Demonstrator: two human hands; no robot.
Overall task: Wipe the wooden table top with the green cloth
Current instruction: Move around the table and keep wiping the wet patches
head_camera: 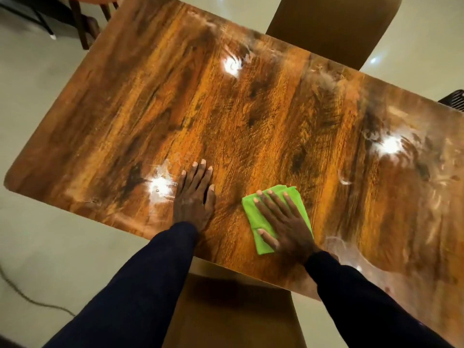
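Nearest, two dark sleeves [140, 285] reaching over a chair [233, 310] at the near edge. Folded cloth [251, 212] pinned to the table [251, 109] by the near edge, right of middle, under the flat right hand [283, 222], fingers spread and straight; left hand [194, 197] just beside, palm down on bare wood, fingers straight, holding nothing. Farther out, streaks and glare spots [231, 64] across the top, a second chair [331, 26] at the far side, pale floor [30, 101] all round.
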